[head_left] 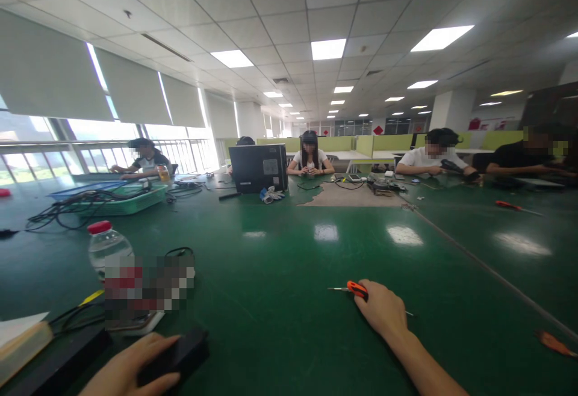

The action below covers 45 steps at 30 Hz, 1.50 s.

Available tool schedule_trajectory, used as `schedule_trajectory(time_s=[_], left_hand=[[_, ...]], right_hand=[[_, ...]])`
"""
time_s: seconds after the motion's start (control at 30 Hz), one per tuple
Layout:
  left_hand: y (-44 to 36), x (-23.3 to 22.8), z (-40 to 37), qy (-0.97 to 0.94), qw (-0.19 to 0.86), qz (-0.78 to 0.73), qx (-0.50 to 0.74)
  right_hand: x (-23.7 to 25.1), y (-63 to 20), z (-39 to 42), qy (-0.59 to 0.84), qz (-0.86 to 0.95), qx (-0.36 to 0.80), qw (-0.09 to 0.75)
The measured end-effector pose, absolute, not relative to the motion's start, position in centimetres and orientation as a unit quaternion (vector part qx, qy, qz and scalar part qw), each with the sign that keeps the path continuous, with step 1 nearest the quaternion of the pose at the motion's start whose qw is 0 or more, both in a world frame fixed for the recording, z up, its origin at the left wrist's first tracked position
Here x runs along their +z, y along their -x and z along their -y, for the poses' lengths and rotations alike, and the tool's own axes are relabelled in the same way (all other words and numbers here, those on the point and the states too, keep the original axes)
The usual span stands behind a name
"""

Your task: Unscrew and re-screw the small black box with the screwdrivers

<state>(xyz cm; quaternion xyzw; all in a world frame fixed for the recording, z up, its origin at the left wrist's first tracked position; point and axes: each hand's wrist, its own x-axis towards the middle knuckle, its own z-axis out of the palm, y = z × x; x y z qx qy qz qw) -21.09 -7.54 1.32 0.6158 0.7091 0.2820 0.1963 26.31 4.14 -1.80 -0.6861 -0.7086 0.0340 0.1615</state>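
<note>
My right hand (383, 312) rests on the green table (289, 275) and closes over the orange handle of a small screwdriver (354, 289), whose thin shaft points left. My left hand (135, 366) lies at the bottom left, fingers wrapped on a flat black device (180, 354) that sits on the table. A plastic water bottle with a red cap (106, 242) stands just beyond the left hand, its label blurred.
Black cables (67, 209) and a green tray (130, 198) lie at the far left. A black computer case (258, 167) stands mid-table. Several people sit along the far side. A red screwdriver (515, 206) lies at right, an orange tool (553, 342) near the right edge.
</note>
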Motion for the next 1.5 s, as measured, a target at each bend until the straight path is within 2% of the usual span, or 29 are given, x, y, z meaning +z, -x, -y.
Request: schedule_trajectory(time_s=[0.13,0.33,0.47,0.57,0.63,0.7,0.77,0.87,1.07,1.27,1.5], left_hand=[[11.1,1.9,4.8,-0.737,0.266,-0.572,0.243],[-2.1,1.4,-0.1,-0.775,0.354,-0.469,0.233],[-6.4,0.3,-1.1,-0.803,0.325,-0.438,0.238],[-7.3,-0.1,-0.8,-0.833,0.287,-0.407,0.239],[-7.3,-0.2,-0.4,-0.838,0.276,-0.403,0.243],[-7.2,-0.1,-0.2,-0.838,0.270,-0.405,0.248],[-7.2,0.1,-0.1,-0.839,0.268,-0.404,0.247],[-7.1,0.2,-0.2,-0.841,0.270,-0.401,0.244],[-6.3,0.4,-0.1,-0.849,0.234,-0.399,0.253],[-5.8,0.4,-0.3,-0.856,0.224,-0.389,0.257],[-5.8,0.0,-0.5,-0.854,0.231,-0.386,0.262]], right_hand=[[-1.5,-26.2,-4.2,0.683,0.712,0.045,0.158],[-1.1,-26.2,-4.3,0.689,0.708,0.040,0.150],[-0.3,-26.5,-4.4,0.696,0.694,0.049,0.178],[1.4,-26.7,-4.4,0.685,0.676,0.069,0.263],[3.4,-26.6,-4.2,0.625,0.670,0.146,0.374],[5.8,-26.5,-4.0,0.519,0.640,0.315,0.471],[8.2,-26.2,-3.9,0.401,0.575,0.496,0.512],[10.1,-25.2,-3.8,0.259,0.492,0.636,0.535],[8.0,-23.3,-4.4,0.161,0.446,0.757,0.450],[6.4,-23.4,-4.7,0.081,0.455,0.775,0.430],[5.8,-23.3,-5.0,0.055,0.482,0.780,0.394]])
